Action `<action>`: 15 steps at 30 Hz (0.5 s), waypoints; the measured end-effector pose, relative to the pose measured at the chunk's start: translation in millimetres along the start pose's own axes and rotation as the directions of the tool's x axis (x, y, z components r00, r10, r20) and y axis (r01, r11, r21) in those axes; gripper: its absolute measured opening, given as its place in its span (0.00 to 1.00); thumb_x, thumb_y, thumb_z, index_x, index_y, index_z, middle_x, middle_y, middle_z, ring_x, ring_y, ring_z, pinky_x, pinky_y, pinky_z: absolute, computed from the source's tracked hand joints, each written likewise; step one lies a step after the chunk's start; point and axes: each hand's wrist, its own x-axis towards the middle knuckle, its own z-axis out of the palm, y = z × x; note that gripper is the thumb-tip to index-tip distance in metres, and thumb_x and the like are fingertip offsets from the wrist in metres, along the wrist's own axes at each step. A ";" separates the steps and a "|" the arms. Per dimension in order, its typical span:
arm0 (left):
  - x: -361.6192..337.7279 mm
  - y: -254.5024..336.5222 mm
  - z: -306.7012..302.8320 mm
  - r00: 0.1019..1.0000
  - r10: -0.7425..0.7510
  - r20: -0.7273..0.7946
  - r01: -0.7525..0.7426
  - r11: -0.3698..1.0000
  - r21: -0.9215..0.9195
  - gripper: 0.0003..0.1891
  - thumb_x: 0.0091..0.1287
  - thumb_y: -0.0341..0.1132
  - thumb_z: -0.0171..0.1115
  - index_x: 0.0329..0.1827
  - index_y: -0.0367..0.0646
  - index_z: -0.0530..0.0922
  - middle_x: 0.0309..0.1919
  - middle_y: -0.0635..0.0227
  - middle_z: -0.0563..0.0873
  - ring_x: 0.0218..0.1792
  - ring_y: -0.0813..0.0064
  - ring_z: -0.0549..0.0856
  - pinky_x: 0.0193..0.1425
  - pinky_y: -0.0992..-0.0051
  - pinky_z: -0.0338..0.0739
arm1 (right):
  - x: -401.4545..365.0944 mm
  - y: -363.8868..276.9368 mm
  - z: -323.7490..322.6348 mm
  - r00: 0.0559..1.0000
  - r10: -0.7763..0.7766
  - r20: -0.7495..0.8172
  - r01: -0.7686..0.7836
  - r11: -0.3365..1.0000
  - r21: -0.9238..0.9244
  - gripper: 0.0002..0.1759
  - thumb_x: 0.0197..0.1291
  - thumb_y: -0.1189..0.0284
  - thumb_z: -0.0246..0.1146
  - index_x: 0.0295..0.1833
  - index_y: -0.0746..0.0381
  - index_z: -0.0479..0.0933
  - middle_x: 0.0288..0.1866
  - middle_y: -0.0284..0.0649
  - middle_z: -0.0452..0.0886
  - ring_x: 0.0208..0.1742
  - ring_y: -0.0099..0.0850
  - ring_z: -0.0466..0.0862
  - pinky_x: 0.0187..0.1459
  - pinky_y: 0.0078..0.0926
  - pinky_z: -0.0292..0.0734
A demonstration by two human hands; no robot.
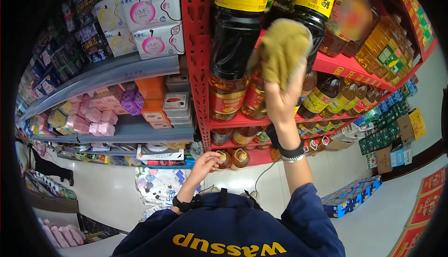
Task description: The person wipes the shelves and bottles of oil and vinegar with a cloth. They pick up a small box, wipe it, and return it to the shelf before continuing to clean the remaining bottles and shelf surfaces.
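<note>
My right hand (283, 102) is raised at the red shelf, its fingers wrapped in or pressed to an olive-yellow cloth (285, 51). The cloth lies against a dark bottle with a yellow label (315, 5) on the upper shelf and is slightly blurred. To its left stands another large dark bottle (235, 42). Lower and to the left, my left hand (205, 164) hangs near the capped oil bottles (240, 158) at the bottom, with its fingers partly curled and nothing visible in them.
Grey shelves (154, 68) with packaged goods stand on the left. Rows of oil bottles (326, 96) fill the red shelves. Blue boxes (352, 196) sit on the floor at right, and a thin cable (259, 177) runs below. Part of a person (51, 166) shows at far left.
</note>
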 end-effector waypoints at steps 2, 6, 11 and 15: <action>-3.0 -3.0 1.2 1.000 0.014 -0.013 -0.014 1.000 -0.015 0.11 0.66 0.29 0.47 0.50 0.41 0.73 0.36 0.69 0.81 0.35 0.83 0.78 0.39 0.84 0.72 | 18.0 -3.2 22.1 0.989 -0.140 0.055 0.146 0.980 -0.132 0.28 0.41 0.68 0.61 0.52 0.68 0.70 0.59 0.58 0.61 0.58 0.53 0.64 0.59 0.43 0.59; -6.5 -9.6 -4.6 0.999 0.045 -0.028 -0.047 0.997 -0.055 0.11 0.66 0.28 0.47 0.49 0.42 0.73 0.34 0.70 0.81 0.33 0.83 0.79 0.37 0.85 0.72 | 2.0 -2.6 62.0 0.989 -0.141 -0.045 0.126 0.962 -0.242 0.23 0.38 0.71 0.66 0.45 0.65 0.73 0.59 0.61 0.58 0.56 0.60 0.63 0.55 0.48 0.64; -11.1 -10.4 -15.5 0.997 -0.021 -0.077 0.018 0.999 -0.040 0.11 0.67 0.30 0.46 0.49 0.40 0.73 0.34 0.68 0.81 0.37 0.81 0.79 0.41 0.82 0.72 | -36.5 -7.1 74.2 0.983 -0.185 -0.016 0.163 0.899 -0.407 0.17 0.38 0.72 0.67 0.40 0.61 0.80 0.61 0.58 0.61 0.57 0.59 0.63 0.56 0.49 0.63; -10.9 -7.1 -17.2 0.991 -0.038 -0.128 0.031 0.998 -0.062 0.12 0.66 0.30 0.45 0.49 0.40 0.73 0.33 0.68 0.80 0.36 0.81 0.78 0.40 0.83 0.72 | -56.3 -8.1 65.2 0.986 -0.168 0.023 0.164 0.909 -0.384 0.20 0.37 0.76 0.66 0.42 0.66 0.78 0.59 0.56 0.63 0.58 0.58 0.63 0.59 0.47 0.59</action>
